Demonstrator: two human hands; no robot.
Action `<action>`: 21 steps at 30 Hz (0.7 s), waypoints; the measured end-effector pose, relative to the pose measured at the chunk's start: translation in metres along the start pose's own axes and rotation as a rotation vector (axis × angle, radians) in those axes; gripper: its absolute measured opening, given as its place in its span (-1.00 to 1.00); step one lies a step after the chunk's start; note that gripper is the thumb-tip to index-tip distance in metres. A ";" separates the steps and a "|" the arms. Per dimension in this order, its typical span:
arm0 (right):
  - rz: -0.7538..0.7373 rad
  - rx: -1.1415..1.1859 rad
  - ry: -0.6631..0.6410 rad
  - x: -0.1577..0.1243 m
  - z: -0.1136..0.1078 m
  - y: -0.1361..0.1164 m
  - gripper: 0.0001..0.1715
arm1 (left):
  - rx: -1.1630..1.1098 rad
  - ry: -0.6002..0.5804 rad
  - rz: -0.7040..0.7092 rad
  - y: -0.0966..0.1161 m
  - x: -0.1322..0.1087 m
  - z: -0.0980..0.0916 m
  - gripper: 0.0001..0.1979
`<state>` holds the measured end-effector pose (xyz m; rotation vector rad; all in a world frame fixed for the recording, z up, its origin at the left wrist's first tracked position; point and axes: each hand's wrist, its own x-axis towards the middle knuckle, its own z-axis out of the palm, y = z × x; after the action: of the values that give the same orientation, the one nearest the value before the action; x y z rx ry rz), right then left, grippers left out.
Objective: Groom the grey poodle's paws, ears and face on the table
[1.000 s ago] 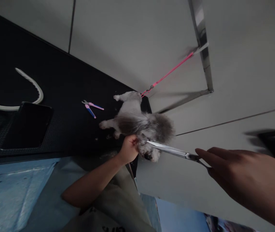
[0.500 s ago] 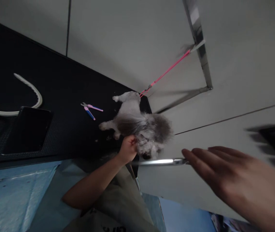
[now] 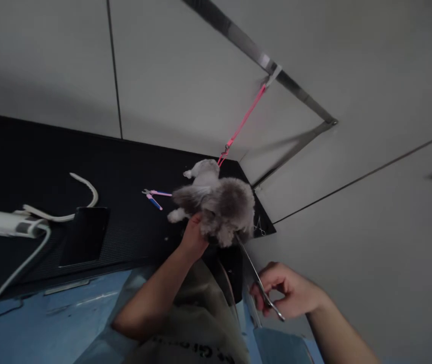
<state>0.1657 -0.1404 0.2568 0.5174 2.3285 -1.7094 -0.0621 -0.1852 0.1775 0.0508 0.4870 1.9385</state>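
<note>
A small dog [image 3: 234,205] with a fluffy grey-brown head and a close-trimmed pale body is on the black table. My left hand [image 3: 195,237] is closed on the fur below its muzzle, the fingertips partly hidden. Long silver scissors [image 3: 252,263] are held in my right hand [image 3: 286,290], the fingers curled at the handles. The blades point up and left, their tips at the fur by the dog's muzzle. A pink leash [image 3: 245,119] runs from the dog's neck to a metal arm [image 3: 239,38].
On the black table [image 3: 68,146] lie pink-and-blue nail clippers [image 3: 154,198], a dark flat tablet or phone [image 3: 85,236], a curved white tube [image 3: 89,184] and a white corded device [image 3: 7,222]. Small scissors [image 3: 259,227] rest near the table's right corner.
My right hand has moved left and down, bringing the scissors to the dog's muzzle. The dog's head has turned toward me. The view has shifted, showing the white device and small scissors.
</note>
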 end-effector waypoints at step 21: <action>0.008 0.506 -0.514 0.060 -0.091 0.044 -0.36 | 0.080 0.062 0.113 0.009 0.000 0.000 -0.79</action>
<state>0.1322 -0.0326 0.2244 0.1278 1.5445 -2.1225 -0.0698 -0.1886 0.1805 0.0713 0.6146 2.0354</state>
